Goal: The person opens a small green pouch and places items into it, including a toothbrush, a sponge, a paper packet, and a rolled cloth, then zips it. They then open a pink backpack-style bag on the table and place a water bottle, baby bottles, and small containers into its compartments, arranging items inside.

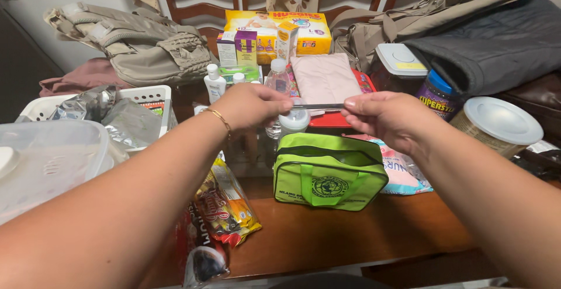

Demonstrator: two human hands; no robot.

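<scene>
Both hands pinch a thin flat strip above the green pouch.

Left hand (251, 105) and right hand (383, 116) each nip one end of the thin dark strip (318, 106), fingers (284, 105) closed tight on it; long axis runs 9-to-3 o'clock, level, held in the air w/ neither hand nearer. Lime-green zip pouch (327, 175) sits on the desk (350, 236) directly at 6 o'clock of the strip, top unzipped, contents can't tell. White basket (153, 96) at 9 o'clock holds silver foil bags. Snack packets (225, 207) at 7 o'clock, white-lidded tub (497, 122) at 3 o'clock.
</scene>
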